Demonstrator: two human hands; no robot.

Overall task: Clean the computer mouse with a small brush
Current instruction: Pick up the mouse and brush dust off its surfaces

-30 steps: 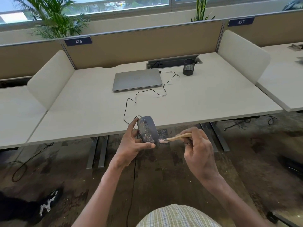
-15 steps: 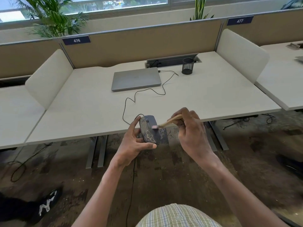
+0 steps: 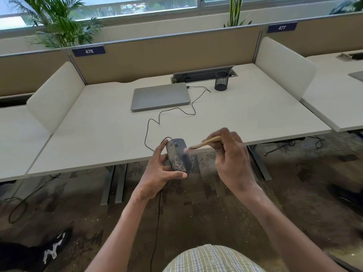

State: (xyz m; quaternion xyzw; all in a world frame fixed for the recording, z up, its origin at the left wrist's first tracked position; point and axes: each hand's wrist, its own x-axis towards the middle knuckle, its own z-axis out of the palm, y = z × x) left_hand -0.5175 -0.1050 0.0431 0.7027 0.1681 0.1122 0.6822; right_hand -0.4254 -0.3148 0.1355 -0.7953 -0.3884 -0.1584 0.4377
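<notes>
A dark grey wired computer mouse (image 3: pixel 178 155) with pale dusty streaks is held in the air just in front of the desk's front edge. My left hand (image 3: pixel 160 171) grips it from the left and below, thumb under its rear end. My right hand (image 3: pixel 231 158) pinches a small wooden-handled brush (image 3: pixel 204 143). The brush's pale bristles touch the right side of the mouse near its wheel and look blurred. The mouse's black cable (image 3: pixel 157 122) runs back over the desk toward the laptop.
A closed grey laptop (image 3: pixel 160 96) lies at the back of the white desk (image 3: pixel 98 138), with a black mesh pen cup (image 3: pixel 222 80) to its right. White side dividers flank the desk. A cable hangs down between my arms. A black shoe (image 3: pixel 53 250) is on the floor at lower left.
My right hand has lifted the brush from the mouse's rear end up to its right side near the wheel. The left hand keeps holding the mouse, turned slightly.
</notes>
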